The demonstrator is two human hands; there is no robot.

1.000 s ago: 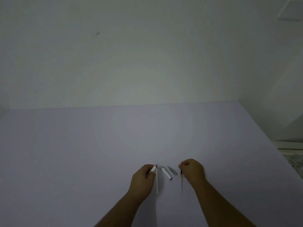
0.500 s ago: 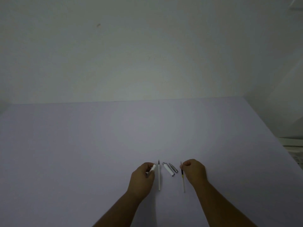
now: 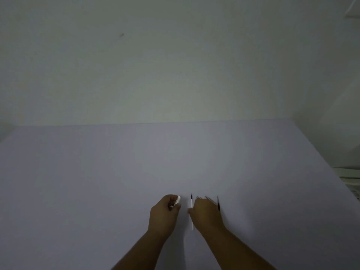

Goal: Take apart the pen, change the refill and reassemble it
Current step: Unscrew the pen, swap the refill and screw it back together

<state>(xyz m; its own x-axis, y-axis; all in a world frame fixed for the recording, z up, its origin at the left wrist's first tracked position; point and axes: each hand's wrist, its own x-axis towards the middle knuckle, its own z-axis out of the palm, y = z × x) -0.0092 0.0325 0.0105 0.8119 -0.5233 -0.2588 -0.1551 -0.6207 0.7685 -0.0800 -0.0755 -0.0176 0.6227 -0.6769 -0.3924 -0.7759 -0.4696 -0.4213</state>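
My left hand [image 3: 164,215] is closed around a short white pen barrel piece [image 3: 177,202], whose end sticks out past the fingers. Just to its right, a thin white refill with a dark tip [image 3: 191,204] lies on the lilac table [image 3: 116,172], pointing away from me. My right hand [image 3: 206,213] rests flat beside that refill, fingers stretched forward and thumb at the refill's side. This hand hides the small silver pen parts. A second, darker refill [image 3: 218,205] lies on the table at the hand's right edge, partly covered.
The table ends at a pale wall [image 3: 175,65] at the back. Its right edge runs diagonally down to a white ribbed object [image 3: 350,179] beside the table.
My right hand has let go of the right-hand refill and slid left over the silver parts, reaching the white refill. My left hand has kept its hold on the barrel piece.
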